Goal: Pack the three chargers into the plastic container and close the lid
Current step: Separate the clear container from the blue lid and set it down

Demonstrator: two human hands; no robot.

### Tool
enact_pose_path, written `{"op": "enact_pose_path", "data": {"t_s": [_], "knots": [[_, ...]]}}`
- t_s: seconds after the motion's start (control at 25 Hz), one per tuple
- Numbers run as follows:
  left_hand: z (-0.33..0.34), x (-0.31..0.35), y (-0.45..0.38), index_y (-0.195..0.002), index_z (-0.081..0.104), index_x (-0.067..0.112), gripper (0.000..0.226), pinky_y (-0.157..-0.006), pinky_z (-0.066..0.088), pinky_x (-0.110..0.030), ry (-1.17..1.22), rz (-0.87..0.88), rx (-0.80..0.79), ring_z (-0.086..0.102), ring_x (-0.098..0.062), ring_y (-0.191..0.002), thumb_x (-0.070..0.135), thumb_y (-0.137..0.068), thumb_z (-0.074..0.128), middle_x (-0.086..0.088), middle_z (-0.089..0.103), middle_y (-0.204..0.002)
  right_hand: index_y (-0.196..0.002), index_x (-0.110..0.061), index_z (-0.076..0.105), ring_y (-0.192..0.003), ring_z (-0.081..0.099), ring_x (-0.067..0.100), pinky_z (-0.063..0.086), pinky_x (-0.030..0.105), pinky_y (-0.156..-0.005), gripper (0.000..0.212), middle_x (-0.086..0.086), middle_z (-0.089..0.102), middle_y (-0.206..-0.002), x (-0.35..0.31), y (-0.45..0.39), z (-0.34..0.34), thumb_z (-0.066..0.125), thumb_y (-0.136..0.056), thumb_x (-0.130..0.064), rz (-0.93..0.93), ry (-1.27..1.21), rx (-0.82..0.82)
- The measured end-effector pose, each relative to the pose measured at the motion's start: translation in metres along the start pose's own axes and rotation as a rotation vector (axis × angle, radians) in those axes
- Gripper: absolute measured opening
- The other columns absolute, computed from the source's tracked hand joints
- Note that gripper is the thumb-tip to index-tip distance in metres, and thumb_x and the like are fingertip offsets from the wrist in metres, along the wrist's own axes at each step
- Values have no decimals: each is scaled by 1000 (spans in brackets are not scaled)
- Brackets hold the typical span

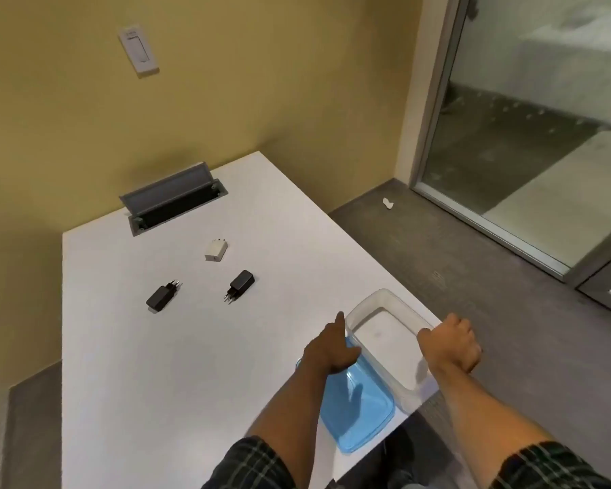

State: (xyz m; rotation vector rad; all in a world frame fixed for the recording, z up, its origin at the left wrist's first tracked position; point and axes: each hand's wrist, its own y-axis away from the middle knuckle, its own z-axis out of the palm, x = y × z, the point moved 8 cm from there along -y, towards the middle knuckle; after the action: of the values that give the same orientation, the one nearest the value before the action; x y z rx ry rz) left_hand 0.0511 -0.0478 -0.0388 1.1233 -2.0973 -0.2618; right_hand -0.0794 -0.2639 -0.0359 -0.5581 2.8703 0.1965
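Observation:
Three chargers lie on the white table (pixel 156 365): a white charger (pixel 216 250) farthest back, a black charger (pixel 163 295) to the left and another black charger (pixel 240 284) to its right. A clear plastic container (pixel 385 301) stands open and empty at the table's right edge. Its blue lid (pixel 360 414) lies flat beside it, nearer to me. My left hand (pixel 330 349) rests flat on the lid's far end against the container's left wall. My right hand (pixel 450 342) is curled over the container's right rim.
An open grey cable hatch (pixel 173 197) is set into the table at the back. A yellow wall with a white switch plate (pixel 139 49) stands behind. Grey carpet and a glass partition (pixel 529 135) lie to the right. The container sits close to the table's right edge.

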Motion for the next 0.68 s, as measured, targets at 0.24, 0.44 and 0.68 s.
{"op": "enact_pose_path", "data": {"t_s": [0.24, 0.44, 0.68], "knots": [[38, 32, -14, -164, 2, 16, 91, -115, 36, -38, 32, 2, -130, 43, -32, -144, 45, -96, 56, -14, 41, -159, -122, -14, 58, -98, 67, 28, 50, 33, -78, 37, 9, 67, -116, 52, -4, 11, 52, -90, -33, 92, 53, -154], [55, 51, -34, -164, 6, 15, 89, -117, 37, -39, 38, 21, -162, 40, -32, -146, 48, -97, 54, -13, 37, -162, -112, -18, 67, -71, 57, 19, 41, 25, -63, 25, 4, 73, -99, 71, -22, 17, 51, -94, -22, 91, 76, -175], [50, 67, -53, -163, 7, 16, 91, -119, 37, -39, 179, 37, -61, 42, -30, -146, 44, -94, 60, -11, 40, -160, -123, -23, 66, -93, 71, 26, 45, 27, -62, 30, 4, 74, -112, 80, -45, 15, 52, -97, -17, 43, -40, -129]]}}
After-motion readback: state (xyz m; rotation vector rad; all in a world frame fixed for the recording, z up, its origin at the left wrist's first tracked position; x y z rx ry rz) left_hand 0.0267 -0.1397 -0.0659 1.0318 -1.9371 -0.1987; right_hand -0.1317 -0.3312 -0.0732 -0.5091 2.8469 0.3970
